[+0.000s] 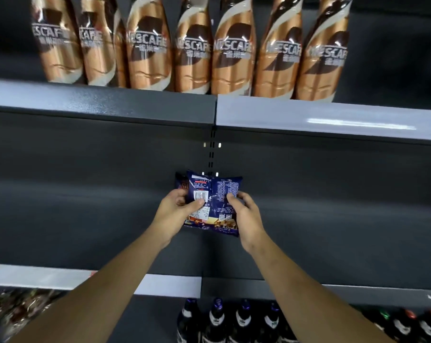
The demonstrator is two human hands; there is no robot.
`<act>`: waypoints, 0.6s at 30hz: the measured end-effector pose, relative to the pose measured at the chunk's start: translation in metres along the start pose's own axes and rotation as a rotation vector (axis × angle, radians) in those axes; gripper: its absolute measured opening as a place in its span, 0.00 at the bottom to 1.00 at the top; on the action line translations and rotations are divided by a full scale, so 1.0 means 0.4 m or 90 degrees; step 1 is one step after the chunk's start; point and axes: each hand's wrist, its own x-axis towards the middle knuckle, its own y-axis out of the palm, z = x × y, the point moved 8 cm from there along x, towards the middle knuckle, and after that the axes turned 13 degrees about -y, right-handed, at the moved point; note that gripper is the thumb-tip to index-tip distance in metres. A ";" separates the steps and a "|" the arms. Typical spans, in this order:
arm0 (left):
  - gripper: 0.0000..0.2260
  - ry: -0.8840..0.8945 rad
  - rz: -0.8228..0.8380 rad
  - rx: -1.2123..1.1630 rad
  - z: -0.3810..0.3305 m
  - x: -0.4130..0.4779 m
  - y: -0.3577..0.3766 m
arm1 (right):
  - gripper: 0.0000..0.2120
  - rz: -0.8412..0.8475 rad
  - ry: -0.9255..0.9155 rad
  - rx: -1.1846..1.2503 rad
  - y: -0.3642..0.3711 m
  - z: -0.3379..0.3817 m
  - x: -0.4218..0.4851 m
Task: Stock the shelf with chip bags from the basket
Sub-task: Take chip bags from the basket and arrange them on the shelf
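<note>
While held over dark grey metal shelf [73, 231], pinching dark blue crinkly foil chip bag [215, 191] by both sides, left hand [174, 214] and right hand [245, 216]. Probably light, puffy, slick, crushable — take by seams.

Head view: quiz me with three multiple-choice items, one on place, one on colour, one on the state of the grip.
1. Where is the chip bag? A) among coffee bottles above B) in the middle shelf bay C) beside dark bottles below
2. Its main colour? A) dark blue B) green C) yellow
3. What holds it? A) one hand B) neither hand C) both hands
Answers: 1 B, it is held in the middle bay; 2 A, its printed back is dark blue; 3 C, the left hand and right hand each have a grip on one side.
</note>
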 end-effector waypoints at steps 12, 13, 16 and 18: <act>0.11 0.179 -0.214 0.193 -0.030 0.020 -0.074 | 0.11 -0.040 -0.058 -0.010 0.027 0.016 0.024; 0.08 0.215 -0.200 0.212 -0.042 0.013 -0.059 | 0.12 -0.041 -0.069 -0.011 0.029 0.024 0.023; 0.05 0.239 -0.115 0.245 -0.059 0.000 -0.001 | 0.15 -0.024 -0.095 -0.036 0.042 0.044 0.014; 0.15 0.185 -0.080 0.248 -0.055 0.005 0.022 | 0.14 -0.015 -0.090 -0.020 0.048 0.051 0.007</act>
